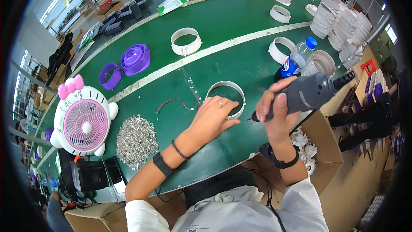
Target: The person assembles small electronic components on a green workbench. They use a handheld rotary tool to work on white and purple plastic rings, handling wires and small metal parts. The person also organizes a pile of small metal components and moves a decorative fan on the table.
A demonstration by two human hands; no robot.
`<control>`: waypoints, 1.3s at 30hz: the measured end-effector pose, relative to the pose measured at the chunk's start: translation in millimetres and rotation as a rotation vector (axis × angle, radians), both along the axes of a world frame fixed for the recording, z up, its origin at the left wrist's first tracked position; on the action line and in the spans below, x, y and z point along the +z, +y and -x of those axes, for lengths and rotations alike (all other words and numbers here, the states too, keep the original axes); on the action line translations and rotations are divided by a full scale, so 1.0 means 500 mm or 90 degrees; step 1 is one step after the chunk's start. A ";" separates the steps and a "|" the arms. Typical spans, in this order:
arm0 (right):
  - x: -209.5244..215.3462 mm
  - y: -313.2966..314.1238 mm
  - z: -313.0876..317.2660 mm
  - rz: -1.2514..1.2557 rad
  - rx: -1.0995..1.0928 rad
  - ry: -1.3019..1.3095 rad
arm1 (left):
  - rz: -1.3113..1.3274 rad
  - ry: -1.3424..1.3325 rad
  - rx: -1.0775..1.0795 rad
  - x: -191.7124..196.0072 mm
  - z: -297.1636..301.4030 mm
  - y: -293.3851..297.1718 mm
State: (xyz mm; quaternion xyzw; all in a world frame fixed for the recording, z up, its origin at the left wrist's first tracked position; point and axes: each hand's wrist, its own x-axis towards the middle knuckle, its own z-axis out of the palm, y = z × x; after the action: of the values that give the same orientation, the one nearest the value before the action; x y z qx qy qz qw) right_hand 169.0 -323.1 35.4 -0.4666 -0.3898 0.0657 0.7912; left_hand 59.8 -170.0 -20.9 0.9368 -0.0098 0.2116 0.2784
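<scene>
My left hand (213,116) lies flat on the green table, fingers pressing the near rim of a white plastic ring (227,87). A thin red wire (174,102) trails left from the ring. My right hand (274,107) is wrapped around a grey electric screwdriver (307,93), held nearly level with its bit pointing left toward the ring's right side. Both wrists wear dark bands.
A pile of small silver screws (136,139) lies left of my hands, beside a pink-and-white desk fan (85,122). Purple parts (135,59), more white rings (186,41), a water bottle (298,58) and stacked white housings (343,25) sit farther back. A cardboard box (319,146) stands at the right.
</scene>
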 end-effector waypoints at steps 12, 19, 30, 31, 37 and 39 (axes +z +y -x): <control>-0.047 0.095 0.044 -0.022 0.078 0.108 | 0.008 0.011 0.001 -0.038 0.073 0.017; -0.052 0.098 0.054 0.007 0.072 0.117 | 0.050 0.001 -0.003 -0.037 0.071 0.021; -0.075 0.102 0.050 0.086 0.018 -0.061 | 0.074 -0.020 -0.013 -0.059 0.070 0.022; -0.075 0.102 0.053 0.081 0.019 -0.060 | 0.083 -0.018 -0.016 -0.059 0.071 0.022; -0.062 0.103 0.055 0.055 0.008 -0.044 | 0.109 -0.034 0.004 -0.039 0.076 0.006; -0.061 0.097 0.056 0.039 -0.008 -0.013 | 0.117 -0.015 0.003 -0.039 0.078 0.008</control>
State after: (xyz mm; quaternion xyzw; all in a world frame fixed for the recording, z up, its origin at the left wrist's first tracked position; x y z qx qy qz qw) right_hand 141.1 -274.7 5.0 -0.4938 -0.3930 0.0682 0.7727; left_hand 20.5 -166.0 -40.5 0.9048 0.0089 0.2231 0.3625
